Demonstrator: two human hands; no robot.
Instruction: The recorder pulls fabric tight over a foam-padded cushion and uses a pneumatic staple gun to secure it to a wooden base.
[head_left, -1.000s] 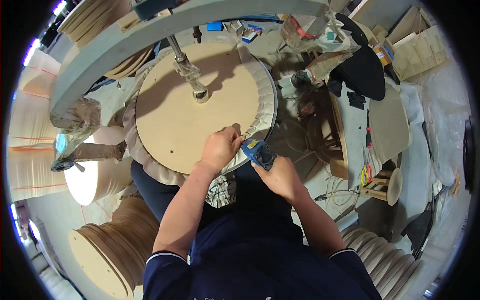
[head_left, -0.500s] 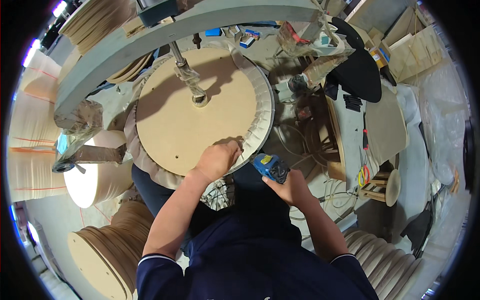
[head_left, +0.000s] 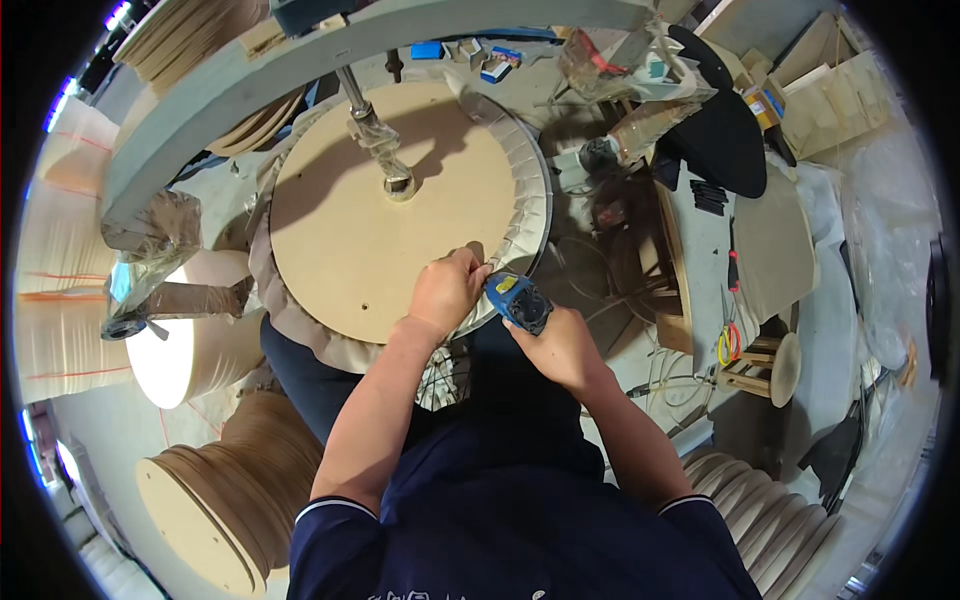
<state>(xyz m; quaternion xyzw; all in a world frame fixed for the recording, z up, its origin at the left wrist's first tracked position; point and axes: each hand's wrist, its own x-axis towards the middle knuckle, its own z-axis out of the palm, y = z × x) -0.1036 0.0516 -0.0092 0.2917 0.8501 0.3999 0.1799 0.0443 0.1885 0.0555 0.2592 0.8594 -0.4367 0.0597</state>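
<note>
A round wooden board (head_left: 390, 240) lies face up, with pale fabric (head_left: 527, 200) folded over its edge in pleats along the right side. On the left, the fabric (head_left: 262, 265) hangs loose around the rim. My left hand (head_left: 445, 297) is closed at the near right edge, pinching the fabric there; its fingertips partly hide the fold. In my right hand (head_left: 557, 347) is a blue staple gun (head_left: 518, 302), its nose close beside my left fingertips at the rim. Contact between nose and fabric cannot be made out. A plastic-wrapped metal shaft (head_left: 380, 145) comes down onto the board's middle.
A curved grey frame (head_left: 230, 95) arches over the far side, with wrapped arms at both ends. Stacked wooden discs (head_left: 235, 490) stand at lower left. Right, a screwdriver (head_left: 733, 270), scissors (head_left: 729, 345) and a small wooden stool (head_left: 770, 370) lie about.
The staple gun has come left and up to my left fingertips. My left hand has shifted right and slightly away from me, and the board has turned a little counter-clockwise.
</note>
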